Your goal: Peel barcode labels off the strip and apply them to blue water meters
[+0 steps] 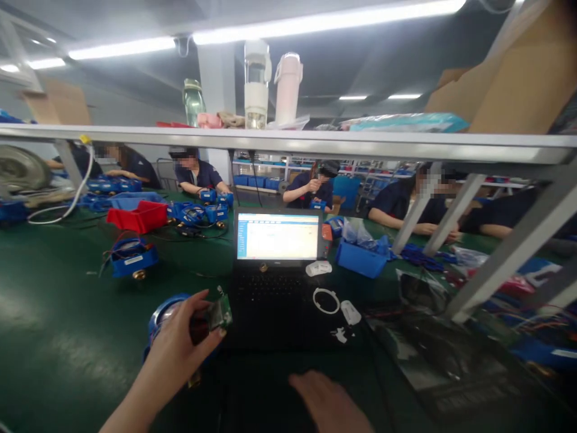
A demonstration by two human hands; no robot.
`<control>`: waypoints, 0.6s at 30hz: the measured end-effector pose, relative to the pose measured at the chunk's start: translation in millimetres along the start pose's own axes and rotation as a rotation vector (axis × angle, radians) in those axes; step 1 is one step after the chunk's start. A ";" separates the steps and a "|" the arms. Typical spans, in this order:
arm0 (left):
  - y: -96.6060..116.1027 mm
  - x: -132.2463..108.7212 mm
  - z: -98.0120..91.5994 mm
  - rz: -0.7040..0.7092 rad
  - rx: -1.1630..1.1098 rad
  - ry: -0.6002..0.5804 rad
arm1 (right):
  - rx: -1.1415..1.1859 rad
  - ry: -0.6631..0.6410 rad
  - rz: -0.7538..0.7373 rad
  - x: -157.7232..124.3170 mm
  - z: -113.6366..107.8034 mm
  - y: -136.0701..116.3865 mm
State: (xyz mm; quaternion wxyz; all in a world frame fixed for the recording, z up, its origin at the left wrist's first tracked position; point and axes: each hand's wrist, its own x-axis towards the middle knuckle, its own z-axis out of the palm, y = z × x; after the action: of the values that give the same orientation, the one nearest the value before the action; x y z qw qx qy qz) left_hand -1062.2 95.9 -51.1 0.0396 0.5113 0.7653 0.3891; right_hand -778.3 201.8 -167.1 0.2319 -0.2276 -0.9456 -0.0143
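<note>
My left hand [180, 349] is raised over the green table and pinches a small green circuit board [219, 313] by thumb and fingers. Just behind and below it sits a round blue meter body [158, 314]. My right hand [331, 402] lies low at the front edge, fingers flat and together, in front of the open black laptop [276, 273] whose screen is lit. It holds nothing. A white cable loop [326, 300] and a small white part [350, 312] lie to the right of the keyboard.
Another blue meter [133, 257] with wires and a red bin [141, 215] lie at left, a blue bin [360, 257] right of the laptop. A grey shelf rail [288, 144] with bottles crosses overhead, slanted struts at right. Several seated people work across the table.
</note>
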 end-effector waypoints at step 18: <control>1.7 -19.8 15.7 0.551 0.746 0.072 | -0.136 0.116 0.723 -100.5 -24.1 246.3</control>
State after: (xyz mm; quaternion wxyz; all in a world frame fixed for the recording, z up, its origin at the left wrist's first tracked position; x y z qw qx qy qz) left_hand -1044.4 88.7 -67.6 -0.2784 0.6610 0.6895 0.1010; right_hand -581.0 376.6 -209.6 0.2596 -0.5606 -0.7863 -0.0071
